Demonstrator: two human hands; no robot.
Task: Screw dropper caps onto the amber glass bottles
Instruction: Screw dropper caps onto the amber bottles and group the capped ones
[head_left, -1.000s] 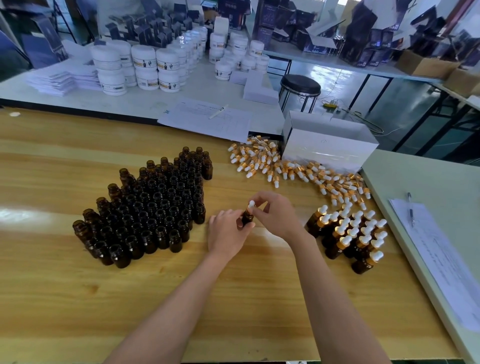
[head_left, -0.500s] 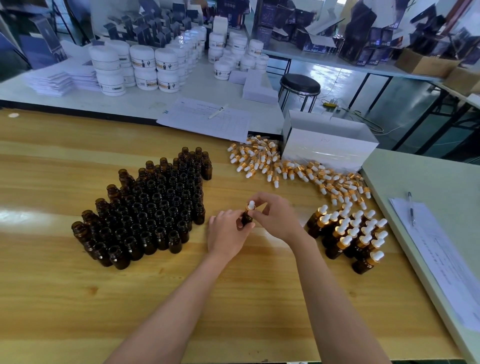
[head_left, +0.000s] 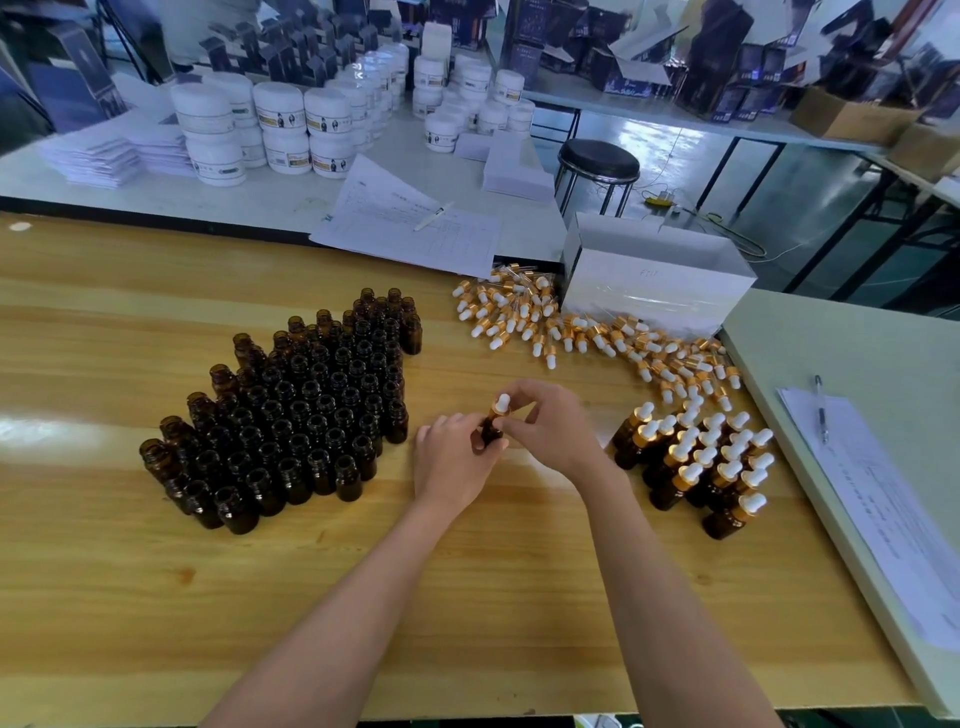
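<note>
My left hand (head_left: 453, 459) grips a small amber bottle (head_left: 490, 431) just above the wooden table (head_left: 130, 597). My right hand (head_left: 555, 426) pinches the gold collar of a white-bulbed dropper cap (head_left: 502, 404) that sits on the bottle's neck. A dense block of open amber bottles (head_left: 301, 410) stands to the left of my hands. Capped bottles (head_left: 696, 462) are grouped to the right. A heap of loose dropper caps (head_left: 571, 327) lies beyond my hands.
A white box (head_left: 654, 280) stands behind the loose caps. Paper and a pen (head_left: 821, 410) lie on the pale table to the right. More paper with a pen (head_left: 415, 223), white jars (head_left: 291, 130) and a black stool (head_left: 597, 166) are further back.
Both hands stay on the same bottle and cap. My right hand's fingers have shifted slightly around the cap.
</note>
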